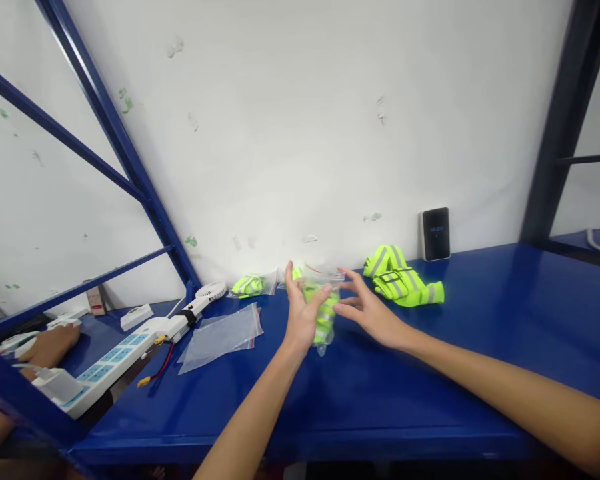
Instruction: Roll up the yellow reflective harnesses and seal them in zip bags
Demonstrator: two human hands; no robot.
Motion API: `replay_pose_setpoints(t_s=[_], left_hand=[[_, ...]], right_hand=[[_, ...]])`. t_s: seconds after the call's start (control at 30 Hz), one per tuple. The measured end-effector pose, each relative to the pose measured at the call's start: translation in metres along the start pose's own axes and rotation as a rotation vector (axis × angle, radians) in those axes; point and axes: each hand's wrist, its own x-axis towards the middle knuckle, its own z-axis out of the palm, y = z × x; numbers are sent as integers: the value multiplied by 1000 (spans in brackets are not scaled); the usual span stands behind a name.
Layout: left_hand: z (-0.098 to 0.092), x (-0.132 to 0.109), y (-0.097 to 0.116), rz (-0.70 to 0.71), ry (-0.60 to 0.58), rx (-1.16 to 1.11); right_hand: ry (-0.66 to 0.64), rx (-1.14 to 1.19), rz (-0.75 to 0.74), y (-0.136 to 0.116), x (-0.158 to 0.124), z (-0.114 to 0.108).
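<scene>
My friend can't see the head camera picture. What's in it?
A person's left hand holds a clear bag with neon fabric inside, right hand beside it. On the blue table, a loose neon strap lies right, flat clear bags left.

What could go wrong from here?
The filled clear bag might slip: the left hand holds it, while the right hand has its fingers spread at its edge. The overlapping flat bags could cling together if picked up. The loose yellow-green strap lies in folds, so it might tangle.
</scene>
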Motion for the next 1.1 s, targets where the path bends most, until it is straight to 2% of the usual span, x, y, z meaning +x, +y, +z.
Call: replay_pose_setpoints(t_s=[0.03,0.1,0.17,0.23,0.3,0.37,0.47,0.57,0.77,0.83,1.0,1.1], left_hand=[[-1,3,2,-55,-42,-77],[-5,10,1,-192,-46,-151],[-10,20,-6,-324,-79,-155],[-15,27,-17,-417,-263,-218],[-19,30,-31,-431,-425,-278],[-21,27,-44,-378,-510,-293],[-23,20,-57,-293,-586,-236],[-28,17,-64,-224,-586,-159],[-29,17,-73,-91,-511,40],[-26,15,-74,-18,-464,109],[-14,7,-62,143,-409,149],[-4,2,-51,175,-391,93]], right_hand=[[29,77,66,0,2,2],[99,207,175,2,6,3],[100,268,277,5,9,0],[13,271,387,8,10,-6],[-101,247,484,10,10,-11],[-177,213,553,12,11,-16],[-221,97,497,16,15,-24],[-276,-108,306,23,21,-35],[-338,-401,111,27,27,-48],[-362,-466,95,25,28,-50],[-479,-536,178,16,26,-49],[-425,-674,90,11,21,-44]])
